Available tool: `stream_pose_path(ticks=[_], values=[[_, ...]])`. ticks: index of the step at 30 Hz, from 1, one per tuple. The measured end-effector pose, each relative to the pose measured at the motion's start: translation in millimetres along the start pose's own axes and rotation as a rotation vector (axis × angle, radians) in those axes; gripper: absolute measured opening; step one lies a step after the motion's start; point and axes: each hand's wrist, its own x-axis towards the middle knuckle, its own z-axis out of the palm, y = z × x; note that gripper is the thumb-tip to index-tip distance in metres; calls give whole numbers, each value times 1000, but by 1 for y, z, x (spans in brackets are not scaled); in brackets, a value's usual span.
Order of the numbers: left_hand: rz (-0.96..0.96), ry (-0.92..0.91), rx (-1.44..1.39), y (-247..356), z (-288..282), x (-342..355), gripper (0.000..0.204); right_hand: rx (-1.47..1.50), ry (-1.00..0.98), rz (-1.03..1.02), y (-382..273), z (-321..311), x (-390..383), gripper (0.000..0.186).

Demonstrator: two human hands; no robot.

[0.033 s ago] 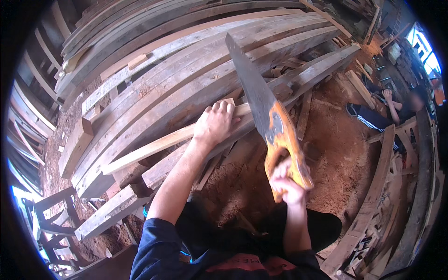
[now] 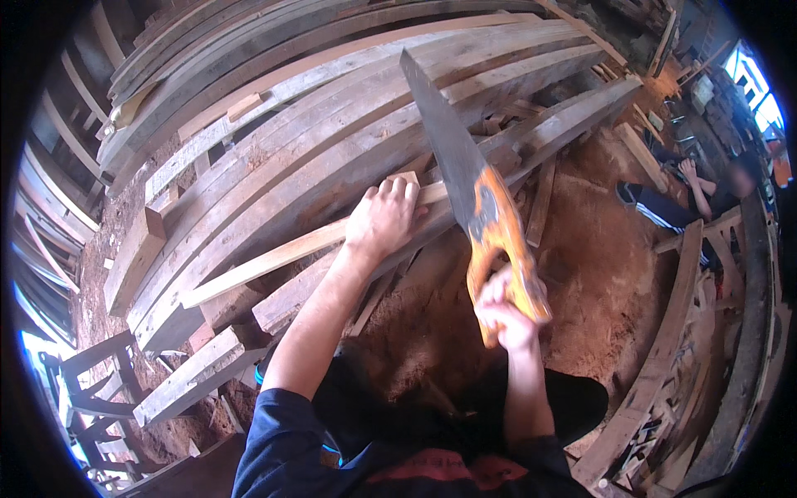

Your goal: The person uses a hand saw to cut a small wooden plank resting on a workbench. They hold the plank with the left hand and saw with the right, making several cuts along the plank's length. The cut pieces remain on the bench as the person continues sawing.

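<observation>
My left hand [image 2: 383, 214] is closed over a pale narrow wooden strip [image 2: 257, 266], which lies across weathered grey beams [image 2: 284, 173]. My right hand [image 2: 506, 314] grips the yellow-orange handle of a hand saw [image 2: 452, 158]. The saw's dark blade points up and away from me, crossing the strip just right of my left hand and hiding part of it. Whether the teeth touch the wood I cannot tell.
A person [image 2: 701, 199] in dark clothes with striped trousers sits at the right. Curved planks [image 2: 639, 382] and scrap wood lie nearby on reddish dirt ground [image 2: 581, 274]. A short beam [image 2: 191, 373] is at lower left, beside a dark wooden frame [image 2: 91, 361].
My right hand and the saw have moved slightly forward and a little to the left. My left hand stays in place on the strip.
</observation>
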Motion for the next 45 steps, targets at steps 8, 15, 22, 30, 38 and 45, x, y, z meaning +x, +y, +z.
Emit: stream_pose_path(ticks=[8,15,22,30,38,45], values=[[-30,-18,-45,2,-3,4,39,-116,49,-120,11,-1,-32,23],[-39,-40,-81,0,-5,5,41,-4,-25,2,-3,-4,-24,26],[-12,-18,-49,-1,-1,4,45,-85,-28,-71,1,-7,-36,26],[-20,-43,-65,0,-4,4,44,-163,-56,-104,1,-4,-39,25],[-7,10,-92,-2,-2,4,44,-169,-56,-78,1,-9,-34,24],[-9,55,-102,-1,1,4,38,-179,-86,-40,3,-16,-35,24]])
